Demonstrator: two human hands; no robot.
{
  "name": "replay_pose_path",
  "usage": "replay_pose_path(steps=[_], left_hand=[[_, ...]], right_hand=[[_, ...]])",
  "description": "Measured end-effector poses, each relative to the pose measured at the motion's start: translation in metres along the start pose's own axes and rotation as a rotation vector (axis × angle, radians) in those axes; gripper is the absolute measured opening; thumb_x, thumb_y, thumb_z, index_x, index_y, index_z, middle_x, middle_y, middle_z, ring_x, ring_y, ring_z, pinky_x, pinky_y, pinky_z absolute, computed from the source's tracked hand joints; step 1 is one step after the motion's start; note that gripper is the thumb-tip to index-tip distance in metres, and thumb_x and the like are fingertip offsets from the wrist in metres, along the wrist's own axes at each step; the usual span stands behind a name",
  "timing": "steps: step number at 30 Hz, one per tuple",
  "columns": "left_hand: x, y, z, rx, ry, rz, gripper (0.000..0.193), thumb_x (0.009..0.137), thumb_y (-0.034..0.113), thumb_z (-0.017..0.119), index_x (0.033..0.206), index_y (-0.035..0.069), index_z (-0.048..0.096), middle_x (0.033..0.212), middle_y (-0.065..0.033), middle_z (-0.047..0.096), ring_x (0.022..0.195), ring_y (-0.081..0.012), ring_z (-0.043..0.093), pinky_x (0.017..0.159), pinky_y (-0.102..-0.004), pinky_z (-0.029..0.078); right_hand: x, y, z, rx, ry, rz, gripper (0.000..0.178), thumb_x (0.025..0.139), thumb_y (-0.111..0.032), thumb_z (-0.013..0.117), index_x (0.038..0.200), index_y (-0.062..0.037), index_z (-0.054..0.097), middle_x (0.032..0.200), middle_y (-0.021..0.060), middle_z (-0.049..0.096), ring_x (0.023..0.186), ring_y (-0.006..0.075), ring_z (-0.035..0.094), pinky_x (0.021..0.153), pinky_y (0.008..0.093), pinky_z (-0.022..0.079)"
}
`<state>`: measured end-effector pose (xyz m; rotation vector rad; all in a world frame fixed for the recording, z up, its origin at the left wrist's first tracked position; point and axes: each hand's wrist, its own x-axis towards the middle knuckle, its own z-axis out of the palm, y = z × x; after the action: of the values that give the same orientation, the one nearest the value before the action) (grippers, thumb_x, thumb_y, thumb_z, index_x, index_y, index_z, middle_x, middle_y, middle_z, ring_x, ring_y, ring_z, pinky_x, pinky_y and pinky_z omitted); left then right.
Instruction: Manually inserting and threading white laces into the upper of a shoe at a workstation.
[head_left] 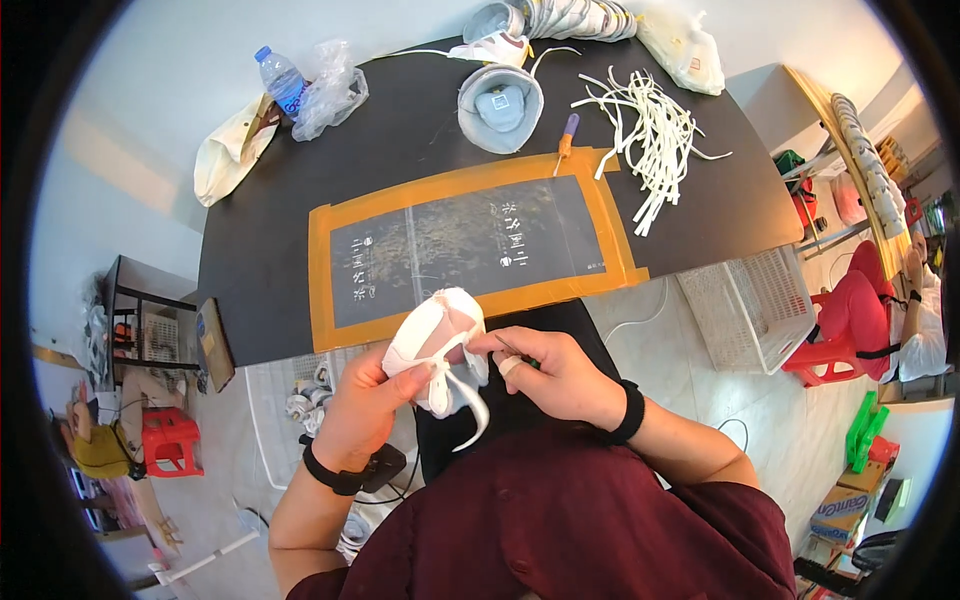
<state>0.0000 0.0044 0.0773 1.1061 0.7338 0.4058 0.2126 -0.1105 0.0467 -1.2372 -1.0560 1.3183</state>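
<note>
White lace trails loose, only partly threaded, from the shoe upper pinched in the left hand's fingers; the right hand grips a slim tool; unused laces lie upper right.

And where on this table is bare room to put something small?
The table is bare left of the taped sheet, between the clear bag and round grey piece, and right of the white laces. The back right is crowded: laces, white bag, stacked grey pieces. The white shoe piece hides part of the near edge.
</note>
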Motion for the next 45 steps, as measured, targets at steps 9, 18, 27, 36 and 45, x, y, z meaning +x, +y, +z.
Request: replay_pose_path(steps=[9, 18, 27, 36, 45], left_hand=[[-0.007, -0.013, 0.01, -0.152, 0.015, -0.19, 0.023, 0.096, 0.021, 0.064, 0.114, 0.007, 0.066, 0.101, 0.001, 0.067, 0.085, -0.0068, 0.058, 0.074, -0.0244, 0.044], [-0.009, -0.012, -0.015, -0.236, 0.082, 0.036, 0.035, 0.097, 0.015, 0.059, 0.13, 0.003, 0.057, 0.119, -0.0074, 0.066, 0.108, -0.0167, 0.063, 0.09, -0.0346, 0.052], [-0.011, -0.017, -0.014, -0.381, 0.067, 0.098, 0.032, 0.094, 0.006, 0.06, 0.126, 0.001, 0.058, 0.116, -0.0127, 0.067, 0.104, -0.0225, 0.067, 0.088, -0.0359, 0.056], [-0.01, -0.026, -0.014, -0.492, 0.092, 0.086, 0.039, 0.094, 0.006, 0.058, 0.133, 0.002, 0.053, 0.12, -0.015, 0.065, 0.101, -0.0228, 0.066, 0.087, -0.0344, 0.056], [-0.009, -0.016, 0.004, -0.512, 0.119, 0.159, 0.042, 0.095, 0.007, 0.058, 0.136, 0.0, 0.049, 0.122, -0.0144, 0.064, 0.106, -0.0226, 0.064, 0.093, -0.0345, 0.052]], right_hand=[[0.008, 0.002, 0.025, -0.71, 0.269, -0.4, 0.029, 0.074, -0.008, 0.075, 0.099, -0.0084, 0.059, 0.081, 0.0063, 0.057, 0.07, 0.0216, 0.063, 0.061, 0.0314, 0.051], [0.011, -0.011, -0.004, -0.17, 0.044, -0.14, 0.014, 0.087, -0.005, 0.063, 0.1, -0.0051, 0.058, 0.091, 0.0056, 0.063, 0.083, 0.0138, 0.062, 0.074, 0.0305, 0.049], [0.004, -0.006, -0.008, 0.246, -0.094, -0.01, 0.031, 0.087, -0.002, 0.061, 0.117, -0.0029, 0.057, 0.099, 0.0024, 0.062, 0.095, 0.0106, 0.059, 0.078, 0.0275, 0.048], [0.006, 0.006, -0.004, -0.705, 0.31, -0.679, 0.024, 0.076, -0.002, 0.069, 0.099, -0.0087, 0.066, 0.094, 0.0049, 0.061, 0.07, 0.0217, 0.06, 0.061, 0.0293, 0.05], [0.008, 0.018, -0.016, -1.038, 0.343, -0.904, 0.027, 0.073, -0.008, 0.07, 0.1, -0.0118, 0.067, 0.094, 0.0035, 0.062, 0.069, 0.0195, 0.062, 0.056, 0.0305, 0.049]])
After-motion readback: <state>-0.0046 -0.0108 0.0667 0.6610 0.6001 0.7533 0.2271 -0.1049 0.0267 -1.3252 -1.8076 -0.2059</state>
